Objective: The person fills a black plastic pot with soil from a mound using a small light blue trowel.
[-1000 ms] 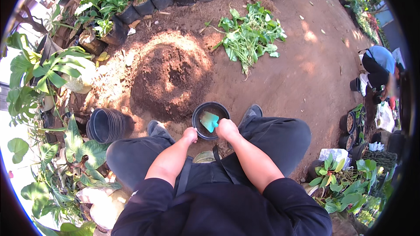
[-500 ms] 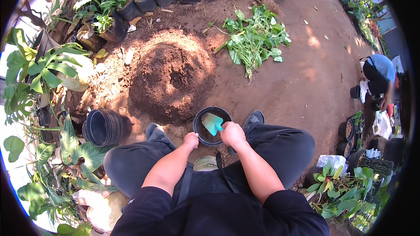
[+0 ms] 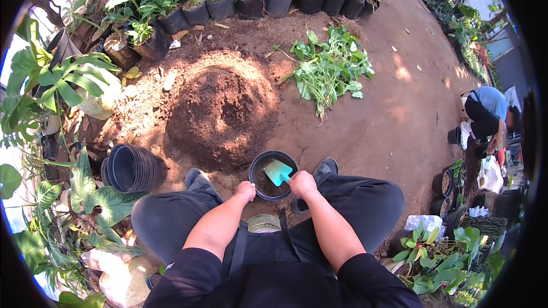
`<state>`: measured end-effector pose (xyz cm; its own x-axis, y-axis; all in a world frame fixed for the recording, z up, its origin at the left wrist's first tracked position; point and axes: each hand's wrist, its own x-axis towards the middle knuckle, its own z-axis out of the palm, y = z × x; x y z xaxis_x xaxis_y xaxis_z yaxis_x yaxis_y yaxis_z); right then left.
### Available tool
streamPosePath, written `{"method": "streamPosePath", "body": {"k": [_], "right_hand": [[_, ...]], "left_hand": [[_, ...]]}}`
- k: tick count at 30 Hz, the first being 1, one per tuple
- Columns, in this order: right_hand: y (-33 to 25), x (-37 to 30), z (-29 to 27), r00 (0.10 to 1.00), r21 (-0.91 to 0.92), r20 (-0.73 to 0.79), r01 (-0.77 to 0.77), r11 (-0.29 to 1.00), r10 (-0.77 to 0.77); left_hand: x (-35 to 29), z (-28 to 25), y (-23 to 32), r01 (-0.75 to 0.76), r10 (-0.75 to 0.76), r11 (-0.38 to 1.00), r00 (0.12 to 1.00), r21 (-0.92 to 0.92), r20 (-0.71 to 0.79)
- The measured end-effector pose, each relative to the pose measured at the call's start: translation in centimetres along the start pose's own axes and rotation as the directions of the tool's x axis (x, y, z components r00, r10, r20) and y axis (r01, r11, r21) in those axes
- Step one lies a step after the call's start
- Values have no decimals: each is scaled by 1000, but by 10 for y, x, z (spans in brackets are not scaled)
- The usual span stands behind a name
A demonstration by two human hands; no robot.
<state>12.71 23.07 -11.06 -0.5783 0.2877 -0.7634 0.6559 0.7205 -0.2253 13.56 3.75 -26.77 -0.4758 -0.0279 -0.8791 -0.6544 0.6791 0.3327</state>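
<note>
Between my feet stands a round black plant pot point(image 3: 254, 166) with some brown soil in the bottom. My right hand point(image 3: 302, 185) is closed round the handle of a turquoise hand trowel point(image 3: 277, 172), whose blade lies inside the pot over the soil. At the pot's left rim my left hand point(image 3: 246, 190) is closed, gripping the edge. Just beyond the pot rises a mound of reddish-brown soil point(image 3: 220, 108) with a hollow near its middle. Right of the mound lies a heap of uprooted leafy green plants point(image 3: 331, 68).
A stack of black pots point(image 3: 130, 168) lies tipped at my left, beside broad-leaved plants point(image 3: 108, 202). Potted seedlings in black bags point(image 3: 249, 5) line the far side. At the far right another person point(image 3: 488, 111) bends over near a white bag point(image 3: 490, 174).
The view has tilted slightly, so the scene sits a little lower. My hands, the pot and the trowel keep nearly the same arrangement.
</note>
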Motion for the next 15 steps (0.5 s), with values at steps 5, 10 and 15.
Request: {"method": "streamPosePath", "body": {"k": [5, 10, 15], "right_hand": [[-4, -22, -7, 987, 189, -64, 157, 969, -148], [-2, -18, -3, 992, 239, 123, 7, 971, -38], [-16, -54, -24, 989, 417, 109, 45, 908, -99]], "left_hand": [[5, -4, -6, -40, 38, 996, 999, 80, 22], [1, -1, -4, -53, 56, 994, 998, 99, -30], [-9, -3, -3, -73, 79, 994, 994, 84, -73]]}}
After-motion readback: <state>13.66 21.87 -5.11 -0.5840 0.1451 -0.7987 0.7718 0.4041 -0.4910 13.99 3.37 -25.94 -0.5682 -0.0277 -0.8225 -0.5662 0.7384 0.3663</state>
